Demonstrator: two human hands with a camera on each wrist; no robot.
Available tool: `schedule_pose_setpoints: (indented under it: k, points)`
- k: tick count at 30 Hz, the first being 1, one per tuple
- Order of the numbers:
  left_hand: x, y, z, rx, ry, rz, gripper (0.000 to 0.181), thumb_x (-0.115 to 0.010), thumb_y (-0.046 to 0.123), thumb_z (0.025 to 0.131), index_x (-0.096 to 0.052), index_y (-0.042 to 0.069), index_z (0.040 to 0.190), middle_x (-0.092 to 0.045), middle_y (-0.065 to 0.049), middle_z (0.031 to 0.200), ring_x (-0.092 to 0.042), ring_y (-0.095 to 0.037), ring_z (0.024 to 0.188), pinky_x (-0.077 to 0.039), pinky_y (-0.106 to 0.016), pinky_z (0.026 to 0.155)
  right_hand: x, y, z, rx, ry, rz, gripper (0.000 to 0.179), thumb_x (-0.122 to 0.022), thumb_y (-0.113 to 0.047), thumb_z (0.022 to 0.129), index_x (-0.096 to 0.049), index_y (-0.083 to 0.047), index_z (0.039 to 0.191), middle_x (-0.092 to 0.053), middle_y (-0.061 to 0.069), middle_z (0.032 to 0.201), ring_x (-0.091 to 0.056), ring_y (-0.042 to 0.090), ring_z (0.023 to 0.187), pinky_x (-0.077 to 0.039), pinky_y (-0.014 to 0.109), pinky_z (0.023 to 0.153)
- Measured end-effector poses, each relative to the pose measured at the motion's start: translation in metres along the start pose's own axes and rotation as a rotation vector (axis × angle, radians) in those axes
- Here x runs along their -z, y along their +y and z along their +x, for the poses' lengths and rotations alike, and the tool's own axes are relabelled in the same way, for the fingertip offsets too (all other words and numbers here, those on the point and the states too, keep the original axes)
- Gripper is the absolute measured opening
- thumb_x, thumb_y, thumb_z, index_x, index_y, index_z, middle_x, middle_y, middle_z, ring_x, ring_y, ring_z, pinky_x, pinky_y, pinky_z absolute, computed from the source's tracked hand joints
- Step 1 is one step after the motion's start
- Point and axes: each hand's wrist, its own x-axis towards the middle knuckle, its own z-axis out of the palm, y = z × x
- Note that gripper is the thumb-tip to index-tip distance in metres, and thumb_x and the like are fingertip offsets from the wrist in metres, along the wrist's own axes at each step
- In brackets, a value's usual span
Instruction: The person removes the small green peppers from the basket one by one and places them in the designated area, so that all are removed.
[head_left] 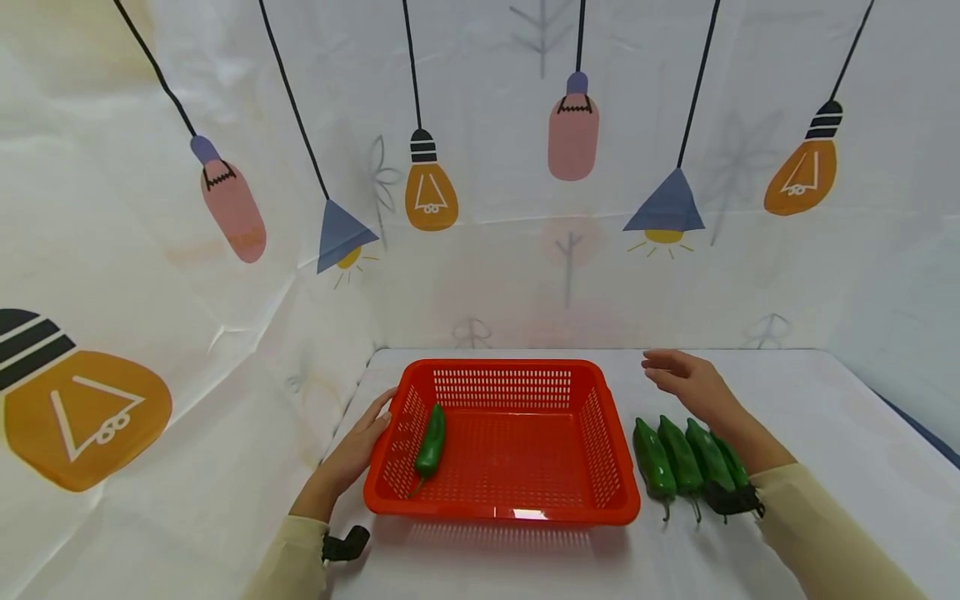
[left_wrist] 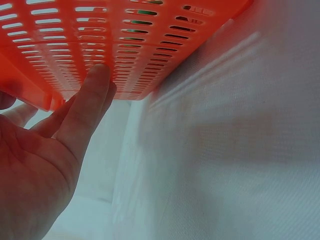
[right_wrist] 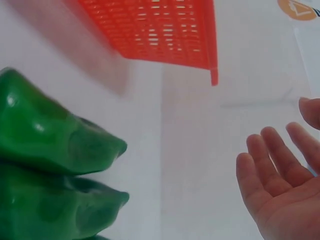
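Observation:
A red plastic basket (head_left: 510, 508) with slotted walls sits on the white table. One green pepper (head_left: 431, 446) lies inside, along its left wall. My left hand (head_left: 352, 454) is at the basket's left side. In the left wrist view its straight fingers (left_wrist: 87, 102) touch the outer slotted wall below the rim. Right of the basket, several green peppers (head_left: 678, 454) lie side by side on the table, partly hidden by my right forearm. My right hand (head_left: 693, 387) hovers beyond them with nothing in it. Its fingers (right_wrist: 272, 172) are spread and loosely bent in the right wrist view.
The white table (head_left: 420, 562) runs back to a pale sheet (head_left: 495, 283) printed with hanging lamps and bulbs. That sheet also rises close on the left. A black band (head_left: 345, 546) circles the left wrist, and another (head_left: 735, 500) the right.

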Motion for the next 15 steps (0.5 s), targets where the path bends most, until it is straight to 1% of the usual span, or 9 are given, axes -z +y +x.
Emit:
schedule_pose_setpoints:
  k: [4, 8, 12, 15]
  points:
    - [-0.001, 0.001, -0.001, 0.002, 0.002, 0.003, 0.05, -0.031, 0.032, 0.113, -0.021, 0.027, 0.162, -0.044, -0.021, 0.15, -0.06, -0.032, 0.117, -0.054, -0.036, 0.092, -0.001, -0.003, 0.003, 0.009, -0.007, 0.02, 0.056, -0.054, -0.032, 0.107, -0.044, 0.004, 0.148, -0.053, 0.027, 0.142, -0.053, 0.045, 0.127, -0.043, 0.059, 0.103]
    - [-0.001, 0.003, -0.001, 0.007, 0.006, 0.001, 0.05, -0.031, 0.032, 0.113, -0.021, 0.027, 0.162, -0.045, -0.021, 0.149, -0.061, -0.032, 0.117, -0.055, -0.036, 0.091, -0.004, -0.006, 0.006, 0.007, -0.007, 0.037, 0.054, -0.055, -0.031, 0.106, -0.045, 0.002, 0.148, -0.054, 0.026, 0.141, -0.054, 0.043, 0.127, -0.045, 0.055, 0.103]
    - [-0.002, 0.003, -0.002, 0.011, 0.012, 0.01, 0.05, -0.032, 0.032, 0.113, -0.022, 0.027, 0.161, -0.045, -0.02, 0.149, -0.06, -0.031, 0.117, -0.054, -0.036, 0.091, -0.009, -0.011, 0.008, 0.019, -0.014, 0.076, 0.053, -0.056, -0.028, 0.106, -0.045, 0.002, 0.148, -0.054, 0.026, 0.141, -0.055, 0.041, 0.126, -0.045, 0.051, 0.103]
    - [-0.002, 0.003, -0.002, 0.014, 0.011, 0.009, 0.05, -0.032, 0.033, 0.113, -0.022, 0.027, 0.161, -0.045, -0.02, 0.149, -0.06, -0.032, 0.117, -0.054, -0.036, 0.091, -0.014, -0.015, 0.009, 0.031, -0.023, 0.103, 0.053, -0.057, -0.027, 0.106, -0.046, 0.003, 0.148, -0.054, 0.026, 0.141, -0.055, 0.041, 0.126, -0.045, 0.051, 0.103]
